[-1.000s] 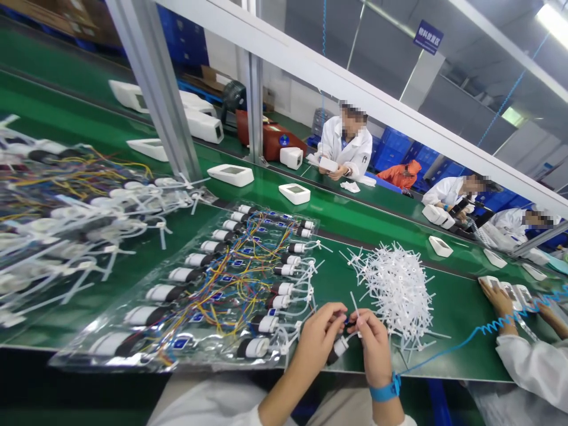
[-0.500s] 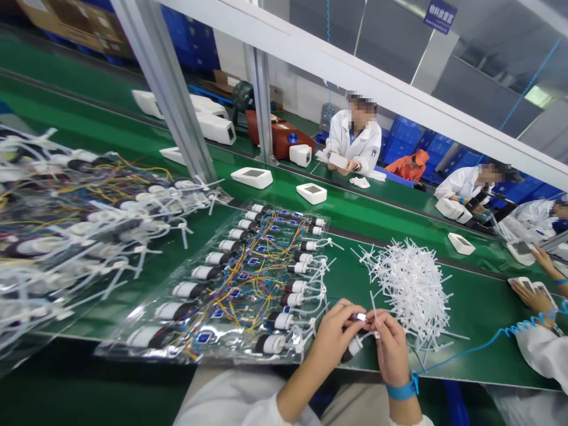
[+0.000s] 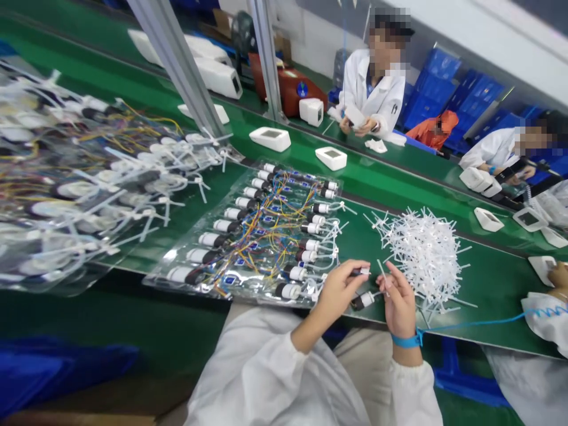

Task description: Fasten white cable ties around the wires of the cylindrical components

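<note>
As left fingers (image 3: 355,266) leave right fingers (image 3: 394,277) | left pinching white-tipped piece (image 3: 364,271), right pinching tie (image 3: 382,270), now clear | counter's (image 3: 497,296) near edge

one small white-ended part (image 3: 364,271), pinched in the left hand (image 3: 341,286), otherwise mostly hidden. one slim white tie strip (image 3: 382,269), near upright, top leaning left, held in the right hand (image 3: 400,299). one black-and-white cylindrical component (image 3: 364,300), aslant between both hands, white end rightward.

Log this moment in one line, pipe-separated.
left hand: holds small white-tipped piece | right hand: holds white strip | between hands: black-and-white cylinder | beside right hand: white tie pile
</note>
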